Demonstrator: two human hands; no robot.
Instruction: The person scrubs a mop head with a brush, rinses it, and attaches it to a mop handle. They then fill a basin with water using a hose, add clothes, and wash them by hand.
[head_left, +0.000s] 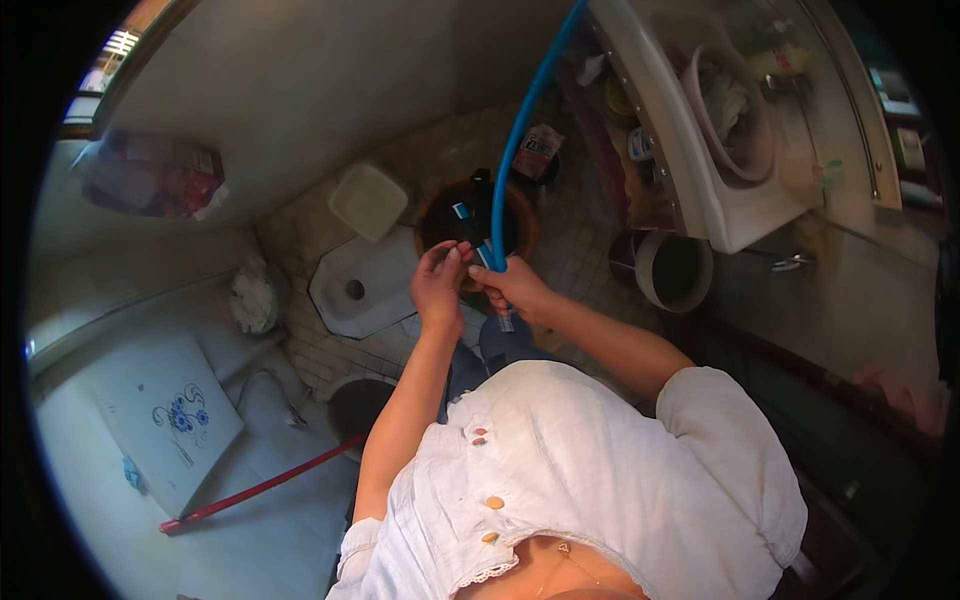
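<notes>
My right hand (517, 289) is wrapped around the lower part of a long blue pole (517, 142). The pole runs up past the top of the view and looks slightly bent by the lens. Beside that grip is a blue-and-white piece (485, 255), partly hidden by the fingers. My left hand (439, 281) is close by on the left, fingertips drawn together; whether they pinch something small is unclear. Beneath both hands is a brown round tub (531, 225) with a dark inside, where another small blue-and-white piece (460, 211) shows.
A squat toilet (356, 289) is set in the tiled floor, with a pale square basin (368, 201) behind it. A washbasin (724, 217) juts out at right above a bucket (675, 271). On the left are a white water heater (169, 424), a red pole (262, 484) and a dark bucket (360, 405).
</notes>
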